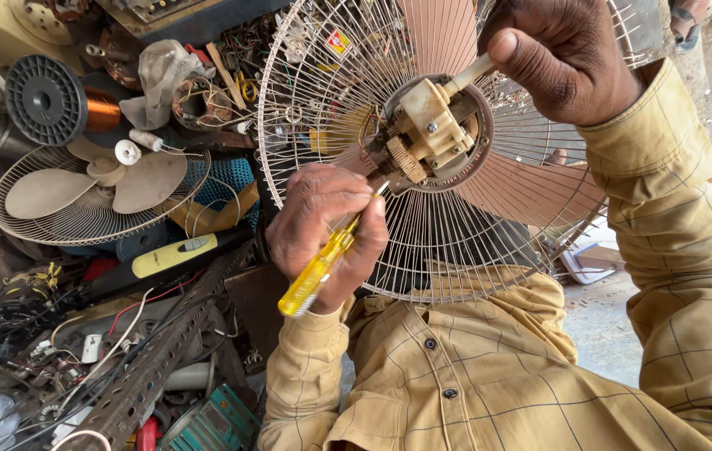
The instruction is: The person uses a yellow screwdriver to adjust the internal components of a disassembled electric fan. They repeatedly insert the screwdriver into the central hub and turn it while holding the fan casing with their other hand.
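Observation:
A table fan with a white wire guard point(306, 100) and pinkish-brown blades point(523, 188) lies face away from me, rear side up, over my lap. Its cream gearbox point(431, 125) with a toothed gear sits at the hub. My left hand point(314, 217) grips a screwdriver with a clear yellow handle point(314, 276), its tip against the lower left of the gearbox. My right hand point(565, 50) pinches the pale pin that sticks out of the gearbox top.
To the left lies a heap of parts: a small fan with cream blades point(80, 192), a black spool of copper wire point(47, 100), a perforated metal bar point(164, 359), a yellow-and-black tool point(172, 255) and loose wires. Grey floor point(606, 326) shows at right.

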